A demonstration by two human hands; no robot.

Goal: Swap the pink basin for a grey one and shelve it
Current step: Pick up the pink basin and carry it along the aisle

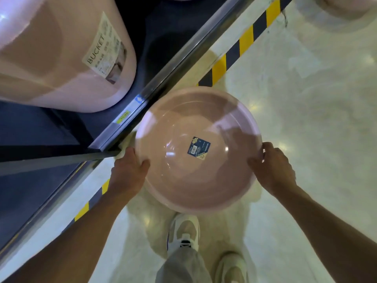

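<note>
Now both hands (pixel 130 172) (pixel 273 168) on pink basin (pixel 195 152)

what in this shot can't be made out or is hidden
All from the head view:
- Grey basin: none in view, so where it sits is unknown.
- Sticker inside the pink basin: small print too small to read.
- Pink bucket: cut off by the top and left edges; fine print on its label is blurred.
- Price tag on the shelf edge: blurred.
- Left hand and right hand: fingers under the rim hidden by the basin.
</note>
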